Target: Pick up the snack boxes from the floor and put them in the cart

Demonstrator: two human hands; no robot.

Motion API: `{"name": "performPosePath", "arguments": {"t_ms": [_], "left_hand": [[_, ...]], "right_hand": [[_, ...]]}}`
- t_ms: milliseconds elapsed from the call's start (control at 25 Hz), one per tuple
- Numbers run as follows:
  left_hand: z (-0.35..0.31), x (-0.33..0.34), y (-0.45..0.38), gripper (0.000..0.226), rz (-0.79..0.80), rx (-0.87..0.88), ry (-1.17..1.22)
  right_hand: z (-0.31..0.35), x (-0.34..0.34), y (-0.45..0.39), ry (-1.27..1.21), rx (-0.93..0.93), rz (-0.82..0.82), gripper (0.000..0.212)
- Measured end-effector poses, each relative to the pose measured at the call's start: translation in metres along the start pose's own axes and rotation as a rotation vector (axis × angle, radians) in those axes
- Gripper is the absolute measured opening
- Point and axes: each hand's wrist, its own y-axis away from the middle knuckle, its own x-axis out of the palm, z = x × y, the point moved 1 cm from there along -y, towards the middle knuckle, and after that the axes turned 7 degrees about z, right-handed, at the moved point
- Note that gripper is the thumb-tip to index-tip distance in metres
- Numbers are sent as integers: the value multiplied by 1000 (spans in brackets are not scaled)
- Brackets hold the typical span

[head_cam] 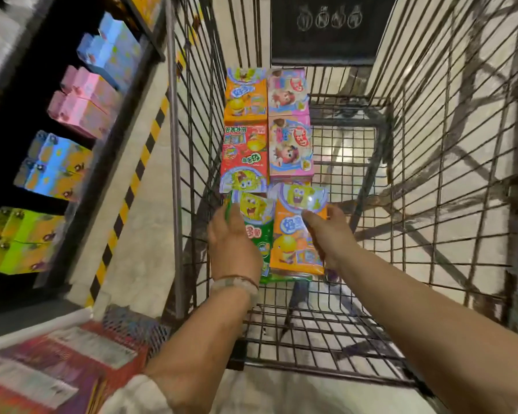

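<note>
Now both hands are down in the cart (431,180): left hand (232,243) grips the green box (259,231), right hand (331,234) grips the orange box (293,249). Best to set them flush against the row beyond, then let go.

1. Green snack box (259,234), cartoon sponge on it, lying flat in the wire cart (449,174), partly under the left hand (234,243).
2. Orange box (293,240) right beside it, touching, with the right hand (329,231) on its right edge.
3. Just past the fingertips: red box (244,158), pink box (290,146), then another orange (245,95) and pink (287,91), all flat.
</note>
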Motion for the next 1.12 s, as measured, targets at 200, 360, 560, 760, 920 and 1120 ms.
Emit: {"name": "performPosePath", "arguments": {"t_ms": [200, 360, 560, 760, 920, 1120], "left_hand": [[-5, 6, -2, 61, 294, 7, -277], [0, 14, -6, 71, 449, -102, -228], [2, 16, -14, 65, 375, -44, -121], [0, 12, -15, 59, 298, -17, -22], [-6, 3, -12, 58, 271, 21, 69], [-17, -27, -8, 54, 246, 92, 154]], "right_hand": [[-7, 4, -21, 272, -97, -77, 53], [-1, 6, -12, 413, -147, -76, 71], [0, 11, -8, 477, -204, -128, 44], [1, 13, 1, 422, -274, -38, 47], [11, 15, -1, 469, -279, -24, 49], [31, 11, 19, 513, -265, -62, 46]]}}
